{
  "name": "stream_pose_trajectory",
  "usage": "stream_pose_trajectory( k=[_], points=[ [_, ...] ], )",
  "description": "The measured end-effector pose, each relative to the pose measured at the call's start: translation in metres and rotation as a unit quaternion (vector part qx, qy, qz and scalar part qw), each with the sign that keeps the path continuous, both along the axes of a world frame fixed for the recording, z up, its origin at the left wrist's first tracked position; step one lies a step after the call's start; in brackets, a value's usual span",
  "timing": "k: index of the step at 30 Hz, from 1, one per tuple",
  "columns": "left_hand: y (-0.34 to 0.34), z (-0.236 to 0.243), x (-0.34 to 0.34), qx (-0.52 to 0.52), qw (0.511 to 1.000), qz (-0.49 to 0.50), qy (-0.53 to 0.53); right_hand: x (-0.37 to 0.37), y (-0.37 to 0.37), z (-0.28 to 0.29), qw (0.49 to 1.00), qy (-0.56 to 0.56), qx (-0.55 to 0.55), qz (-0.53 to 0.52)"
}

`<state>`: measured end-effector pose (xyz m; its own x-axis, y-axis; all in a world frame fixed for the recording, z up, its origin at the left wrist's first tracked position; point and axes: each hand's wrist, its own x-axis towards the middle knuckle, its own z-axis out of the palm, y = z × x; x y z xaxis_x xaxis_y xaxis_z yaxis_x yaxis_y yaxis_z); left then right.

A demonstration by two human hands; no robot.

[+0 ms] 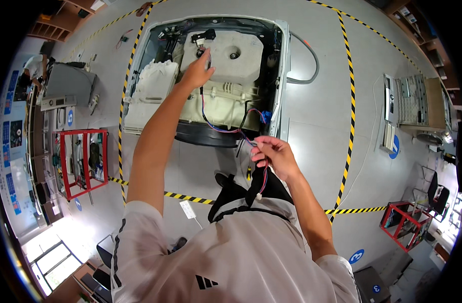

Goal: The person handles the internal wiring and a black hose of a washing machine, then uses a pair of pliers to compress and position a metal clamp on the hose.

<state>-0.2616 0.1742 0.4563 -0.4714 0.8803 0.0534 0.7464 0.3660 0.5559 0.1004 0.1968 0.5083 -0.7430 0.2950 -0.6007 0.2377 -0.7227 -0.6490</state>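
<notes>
At metal cabinet (pixel 282 76) | angular slab (pixel 221 64) | right fingers (pixel 269 140): thin coloured wires (pixel 265 178)

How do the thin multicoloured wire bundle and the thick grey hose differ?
The thin multicoloured wire bundle shows red and blue strands; the thick grey hose is mostly one colour. The bundle is slimmer than the hose. The bundle is pinched in the bare right hand; the hose loops untouched beside the open metal cabinet. Both are long and curved.
</notes>
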Motion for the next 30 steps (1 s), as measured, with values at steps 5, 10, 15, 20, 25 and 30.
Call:
stream_pose_trajectory(
  k=[5, 10, 15, 20, 25, 30],
  points=[
    [-0.049, 0.014, 0.031, 0.054, 0.994, 0.057, -0.071, -0.019, 0.013, 0.012, 0.993, 0.047, -0.098, -0.036],
    [-0.128, 0.042, 0.127, 0.197, 0.944, 0.167, -0.205, -0.038, 0.014, 0.008, 0.981, 0.076, -0.163, -0.072],
    [-0.187, 0.046, 0.225, 0.182, 0.904, 0.088, -0.375, -0.051, 0.004, 0.004, 0.971, 0.082, -0.203, -0.099],
    [-0.19, 0.077, 0.275, 0.196, 0.895, 0.003, -0.401, -0.06, -0.02, -0.004, 0.971, 0.081, -0.196, -0.112],
    [-0.193, 0.083, 0.28, 0.187, 0.908, 0.001, -0.376, -0.061, -0.036, -0.004, 0.968, 0.081, -0.204, -0.122],
    [-0.211, 0.068, 0.283, 0.233, 0.88, 0.116, -0.398, -0.049, -0.058, -0.007, 0.996, 0.059, -0.06, -0.044]
  ],
)
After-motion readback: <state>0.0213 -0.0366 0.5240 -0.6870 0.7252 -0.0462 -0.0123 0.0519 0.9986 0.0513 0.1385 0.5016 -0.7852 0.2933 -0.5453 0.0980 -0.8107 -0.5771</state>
